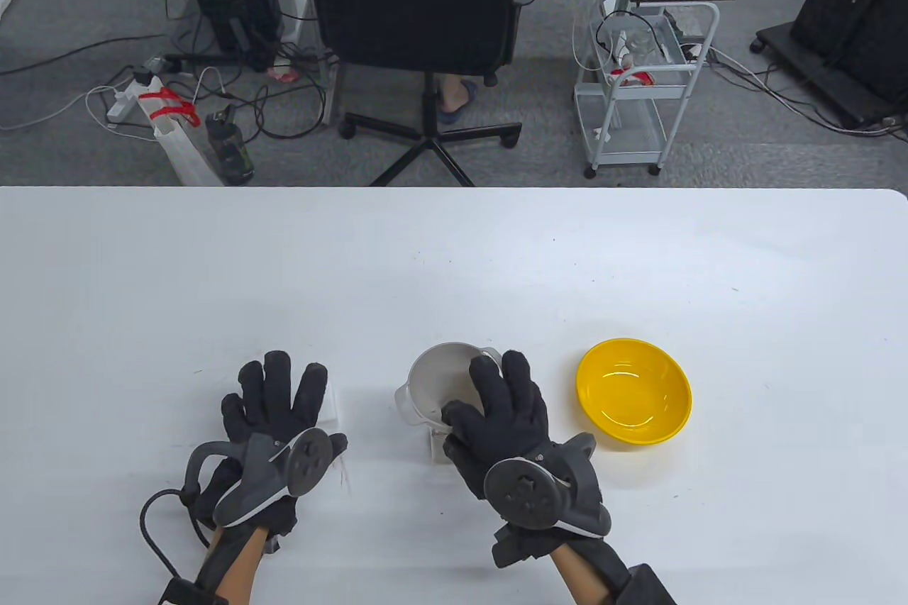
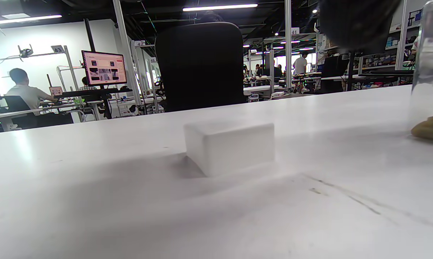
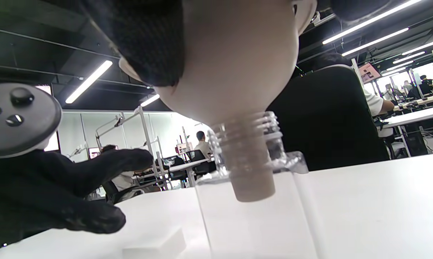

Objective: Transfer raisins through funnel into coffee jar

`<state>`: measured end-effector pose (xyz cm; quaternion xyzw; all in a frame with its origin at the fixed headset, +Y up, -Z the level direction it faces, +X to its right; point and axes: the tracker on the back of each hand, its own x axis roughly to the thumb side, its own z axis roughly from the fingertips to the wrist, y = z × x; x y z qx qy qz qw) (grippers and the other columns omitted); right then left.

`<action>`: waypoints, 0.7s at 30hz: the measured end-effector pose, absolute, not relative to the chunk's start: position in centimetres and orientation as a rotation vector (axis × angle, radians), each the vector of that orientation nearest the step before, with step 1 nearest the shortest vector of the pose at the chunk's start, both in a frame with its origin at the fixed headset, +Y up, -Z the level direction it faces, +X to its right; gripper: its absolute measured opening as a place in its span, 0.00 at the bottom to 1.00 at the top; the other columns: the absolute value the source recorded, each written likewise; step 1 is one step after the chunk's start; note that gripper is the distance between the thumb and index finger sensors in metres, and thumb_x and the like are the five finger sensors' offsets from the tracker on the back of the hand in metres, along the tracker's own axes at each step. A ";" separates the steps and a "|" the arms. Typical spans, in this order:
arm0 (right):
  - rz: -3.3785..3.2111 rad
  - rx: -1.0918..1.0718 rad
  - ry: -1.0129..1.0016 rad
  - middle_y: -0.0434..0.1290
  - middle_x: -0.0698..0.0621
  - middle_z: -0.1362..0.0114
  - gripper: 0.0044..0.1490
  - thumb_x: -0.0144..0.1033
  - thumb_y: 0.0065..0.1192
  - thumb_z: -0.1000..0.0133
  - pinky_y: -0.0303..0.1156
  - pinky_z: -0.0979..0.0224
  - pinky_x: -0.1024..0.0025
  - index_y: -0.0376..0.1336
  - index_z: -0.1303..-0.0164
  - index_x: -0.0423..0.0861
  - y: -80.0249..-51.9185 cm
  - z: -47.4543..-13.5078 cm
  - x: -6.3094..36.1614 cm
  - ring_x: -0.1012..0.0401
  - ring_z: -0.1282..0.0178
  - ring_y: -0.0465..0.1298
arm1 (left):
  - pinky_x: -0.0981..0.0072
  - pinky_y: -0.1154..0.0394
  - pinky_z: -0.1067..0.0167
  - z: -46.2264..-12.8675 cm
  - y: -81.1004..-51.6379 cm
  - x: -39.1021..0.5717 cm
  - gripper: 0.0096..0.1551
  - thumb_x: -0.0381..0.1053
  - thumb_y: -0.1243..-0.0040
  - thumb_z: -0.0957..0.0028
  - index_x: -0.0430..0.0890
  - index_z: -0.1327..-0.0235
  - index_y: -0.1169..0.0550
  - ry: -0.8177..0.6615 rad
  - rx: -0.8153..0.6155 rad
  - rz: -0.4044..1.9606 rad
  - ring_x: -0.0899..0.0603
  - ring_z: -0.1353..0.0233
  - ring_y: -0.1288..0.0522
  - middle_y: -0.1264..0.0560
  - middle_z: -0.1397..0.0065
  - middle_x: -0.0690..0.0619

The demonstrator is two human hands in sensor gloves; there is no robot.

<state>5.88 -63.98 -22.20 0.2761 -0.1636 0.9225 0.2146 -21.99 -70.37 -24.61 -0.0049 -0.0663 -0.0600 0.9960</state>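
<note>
A: How should that funnel have been handled?

B: The right hand gripped its rim, spout already in the jar neck; best kept upright and steady.

A: The left hand?

B: Flat on the table, fingers spread, holding nothing, by a white block.

A: Raisins?

B: The yellow bowl looked empty; the jar's contents I couldn't tell.

The table view looks steeply down on the white counter from its near edge, facing the office chair beyond. Both wrist views sit low at counter level: the left close behind a white block, the right just beneath the funnel, and both share that block and chair.
</note>
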 end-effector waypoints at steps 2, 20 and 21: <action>2.520 0.764 -0.539 0.48 0.27 0.15 0.28 0.41 0.69 0.38 0.57 0.25 0.27 0.62 0.30 0.46 -63.3 -21.5 6.4 0.22 0.21 0.48 | 0.21 0.47 0.27 -24.6 -70.4 -22.0 0.56 0.73 0.48 0.38 0.51 0.11 0.60 -0.134 -0.010 -0.120 0.19 0.14 0.55 0.62 0.09 0.31; 2.243 0.090 -0.745 0.47 0.28 0.15 0.28 0.40 0.68 0.37 0.55 0.23 0.27 0.60 0.29 0.45 -62.9 -23.1 18.4 0.22 0.21 0.46 | 0.21 0.47 0.27 -24.6 -70.5 -21.9 0.56 0.73 0.48 0.38 0.51 0.11 0.60 -0.134 -0.015 -0.126 0.19 0.14 0.55 0.62 0.09 0.31; 2.249 0.041 -0.719 0.47 0.28 0.15 0.28 0.40 0.68 0.36 0.55 0.23 0.27 0.60 0.29 0.45 -63.5 -23.6 19.0 0.22 0.21 0.46 | 0.21 0.47 0.27 -24.6 -70.5 -21.9 0.56 0.73 0.49 0.39 0.52 0.11 0.60 -0.134 -0.016 -0.127 0.19 0.14 0.55 0.62 0.09 0.31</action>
